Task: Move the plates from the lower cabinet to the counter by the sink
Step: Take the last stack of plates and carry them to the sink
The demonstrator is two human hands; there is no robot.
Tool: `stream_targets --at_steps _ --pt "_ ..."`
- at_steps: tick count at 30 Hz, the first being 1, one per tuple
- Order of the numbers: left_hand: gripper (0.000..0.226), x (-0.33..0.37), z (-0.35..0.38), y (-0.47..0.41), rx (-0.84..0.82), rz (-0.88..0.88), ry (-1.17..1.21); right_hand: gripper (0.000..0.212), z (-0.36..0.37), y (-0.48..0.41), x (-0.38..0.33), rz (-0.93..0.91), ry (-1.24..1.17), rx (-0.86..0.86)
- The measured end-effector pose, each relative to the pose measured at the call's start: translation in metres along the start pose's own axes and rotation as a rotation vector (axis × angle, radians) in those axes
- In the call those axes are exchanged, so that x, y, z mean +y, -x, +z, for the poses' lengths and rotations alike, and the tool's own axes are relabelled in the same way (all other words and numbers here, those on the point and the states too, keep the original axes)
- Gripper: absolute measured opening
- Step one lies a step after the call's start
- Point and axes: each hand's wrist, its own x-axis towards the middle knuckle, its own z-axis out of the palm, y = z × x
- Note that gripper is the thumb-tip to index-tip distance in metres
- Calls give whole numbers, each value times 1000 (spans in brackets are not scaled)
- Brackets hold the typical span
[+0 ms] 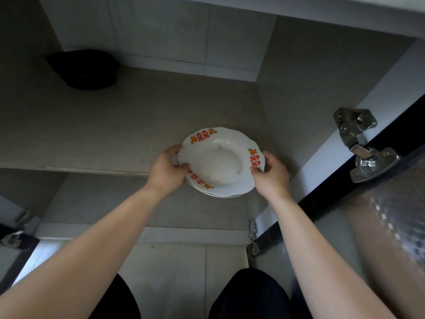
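Both hands are on a stack of plates (218, 162) at the front of the lower cabinet. The left hand (169, 170) grips the stack's near-left rim, thumb over the top plate and fingers tucked beneath. The right hand (271, 176) holds the opposite rim the same way, thumb lying on the printed border and fingers curled round the edge. So the stack sits between the two hands, clasped from either side.

The plates are white with wavy edges, red characters and small orange flowers on the rim; a few rims show one under another at the side nearest the person. The stack reaches out past the front edge of the shelf (115, 125). I cannot tell whether it rests on the shelf or is lifted clear.

Well beyond the left hand, at the back of the shelf, stands a dark pot (84, 69). Off to the outer side of the right hand a metal hinge (361, 143) joins the cabinet side to the open door (391, 226). Below the forearms, the person's knees (253, 295) in dark cloth show above a pale tiled floor (174, 272).
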Motion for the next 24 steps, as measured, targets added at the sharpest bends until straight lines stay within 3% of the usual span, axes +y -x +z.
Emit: stream_targets --at_steps 5,15,24 --pt "53 3 1 -3 2 19 -85 34 -1 5 -3 3 -26 -8" --pt "52 7 -6 3 -77 -84 191 36 2 11 -3 27 -31 -10" --pt "52 4 -26 23 -91 -84 201 39 9 31 -7 74 -60 -33"
